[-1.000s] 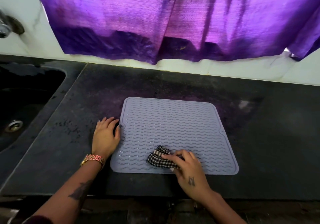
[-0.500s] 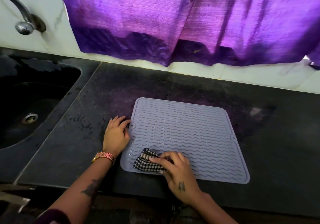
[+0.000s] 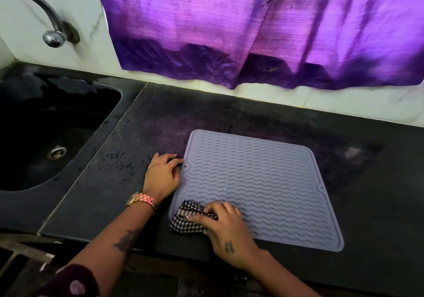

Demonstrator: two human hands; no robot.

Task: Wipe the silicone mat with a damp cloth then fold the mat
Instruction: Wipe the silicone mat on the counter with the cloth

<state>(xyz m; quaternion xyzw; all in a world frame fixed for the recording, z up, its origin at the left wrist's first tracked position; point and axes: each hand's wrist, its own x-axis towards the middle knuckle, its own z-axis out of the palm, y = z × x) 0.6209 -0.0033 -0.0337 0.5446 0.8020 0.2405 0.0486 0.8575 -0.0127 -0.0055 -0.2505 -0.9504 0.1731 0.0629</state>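
Silicone mat (image 3: pixel 257 182), grey-lilac with wavy ridges, lies flat and unfolded on the dark stone table (image 3: pixel 378 205), its near-left corner close to the table's front edge. Your right hand (image 3: pixel 226 230) sits on that near-left corner with its fingers curled over a bunched black-and-white checked cloth (image 3: pixel 188 220), pressing it down onto the mat; part of the cloth hangs past the mat's left edge onto the table. Your left hand (image 3: pixel 163 175) rests on the table just beside the mat's left edge, fingers loosely bent, the fingertips touching the rim near the small notch there; it holds nothing. On that wrist you wear a rose-gold watch (image 3: pixel 143 200), and a tattoo shows on the forearm, another on the back of the right hand.

To the left, a black sink (image 3: pixel 20 177) is set into the table, with a metal drain (image 3: pixel 56 152) in its bottom and a curved tap (image 3: pixel 46 19) coming out of the white wall above it. Small dark specks dot the table between the sink and the mat. A purple curtain (image 3: pixel 252 33) hangs over the wall behind the mat, its lower hem darker than the rest.
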